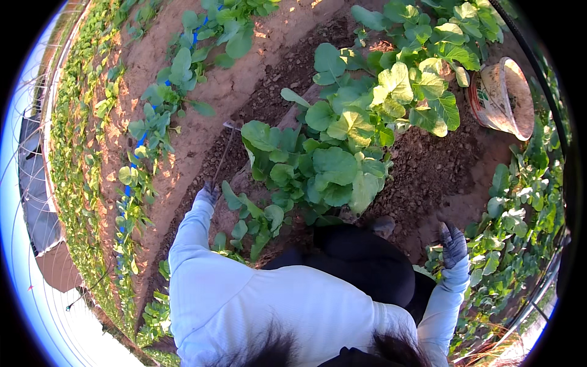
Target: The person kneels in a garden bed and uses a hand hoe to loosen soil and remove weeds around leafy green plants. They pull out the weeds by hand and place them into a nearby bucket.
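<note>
My left hand (209, 194), in a dark glove, is closed round the lower end of a thin-handled hand hoe (225, 149). Its small pale head lies on the soil of the furrow, left of a row of broad-leaved green plants (336, 165). A smaller leafy plant (260, 223) grows just right of that hand. My right hand (453, 244), also gloved, is held out to the right over bare soil with its fingers apart and nothing visible in them. Leafy plants (498, 235) stand close beside it.
A dirty white bucket (484, 101) tilts among the plants at the upper right. A blue drip line (139, 142) runs along the leafy row on the left. My bent legs (367, 257) in black are at the foot of the middle row. A dark cable-like strip (537, 67) curves along the right.
</note>
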A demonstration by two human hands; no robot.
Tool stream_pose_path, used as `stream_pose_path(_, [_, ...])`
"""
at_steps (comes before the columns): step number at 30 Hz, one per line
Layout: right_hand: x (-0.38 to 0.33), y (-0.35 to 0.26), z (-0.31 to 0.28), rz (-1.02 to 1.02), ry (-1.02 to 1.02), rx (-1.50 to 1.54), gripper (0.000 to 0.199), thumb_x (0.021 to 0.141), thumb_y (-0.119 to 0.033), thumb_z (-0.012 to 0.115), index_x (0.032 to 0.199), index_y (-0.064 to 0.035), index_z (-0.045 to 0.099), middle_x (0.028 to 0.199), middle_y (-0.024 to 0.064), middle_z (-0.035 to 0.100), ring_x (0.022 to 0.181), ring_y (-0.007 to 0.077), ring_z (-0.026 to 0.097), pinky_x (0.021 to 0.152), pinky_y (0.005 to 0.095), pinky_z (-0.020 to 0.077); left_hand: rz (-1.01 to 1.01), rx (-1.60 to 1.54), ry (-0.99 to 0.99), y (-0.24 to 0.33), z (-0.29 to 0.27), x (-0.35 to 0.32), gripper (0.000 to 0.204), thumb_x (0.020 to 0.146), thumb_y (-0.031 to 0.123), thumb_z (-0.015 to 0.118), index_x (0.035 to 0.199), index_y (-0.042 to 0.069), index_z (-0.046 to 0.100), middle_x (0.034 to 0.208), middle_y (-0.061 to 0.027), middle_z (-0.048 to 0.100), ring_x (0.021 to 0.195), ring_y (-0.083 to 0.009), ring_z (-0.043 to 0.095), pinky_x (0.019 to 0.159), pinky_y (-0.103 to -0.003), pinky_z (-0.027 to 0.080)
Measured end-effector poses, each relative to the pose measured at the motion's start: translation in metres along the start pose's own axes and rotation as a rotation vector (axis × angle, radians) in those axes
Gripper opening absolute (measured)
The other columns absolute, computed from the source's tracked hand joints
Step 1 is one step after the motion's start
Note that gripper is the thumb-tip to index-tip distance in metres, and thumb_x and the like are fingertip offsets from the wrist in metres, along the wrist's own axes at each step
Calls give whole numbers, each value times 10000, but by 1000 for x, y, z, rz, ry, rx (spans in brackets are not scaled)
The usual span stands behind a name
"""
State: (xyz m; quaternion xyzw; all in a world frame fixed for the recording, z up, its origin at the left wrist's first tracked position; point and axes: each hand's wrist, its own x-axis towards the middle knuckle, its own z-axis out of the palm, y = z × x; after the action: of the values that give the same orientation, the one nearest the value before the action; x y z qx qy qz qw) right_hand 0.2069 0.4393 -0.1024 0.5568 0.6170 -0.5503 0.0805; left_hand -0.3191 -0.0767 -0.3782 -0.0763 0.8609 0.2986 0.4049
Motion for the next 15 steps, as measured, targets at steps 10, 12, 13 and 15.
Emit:
stream_pose_path(10, [-19,-4,4,-16,21,178,376,901,-278,490,1201,-53,502,860,19,570,687,76,500,618,235,448,804,610,299,330,129,-12,476,867,392,499,1180,36,451,900,-161,616,743,-266,586,677,-345,471])
stream_pose_path(12, [-24,-10,4,-74,53,202,396,898,-300,492,1206,-52,498,858,22,570,691,78,506,620,232,448,875,358,216,356,143,-51,394,870,342,516,1133,51,474,842,-101,586,655,-192,550,588,-303,473])
stream_pose_path(13, [-26,-10,3,-94,72,178,406,896,-311,493,1207,-49,496,861,26,574,689,81,513,619,231,449,904,231,169,366,151,-78,353,872,317,525,1110,59,485,813,-70,572,612,-154,533,544,-282,474])
stream_pose_path(15, [-29,-8,-2,-128,117,125,427,892,-331,494,1207,-44,494,867,33,581,686,87,526,617,229,451,882,117,-51,396,165,-171,375,866,331,525,1130,74,458,769,-53,546,534,-132,510,448,-284,452])
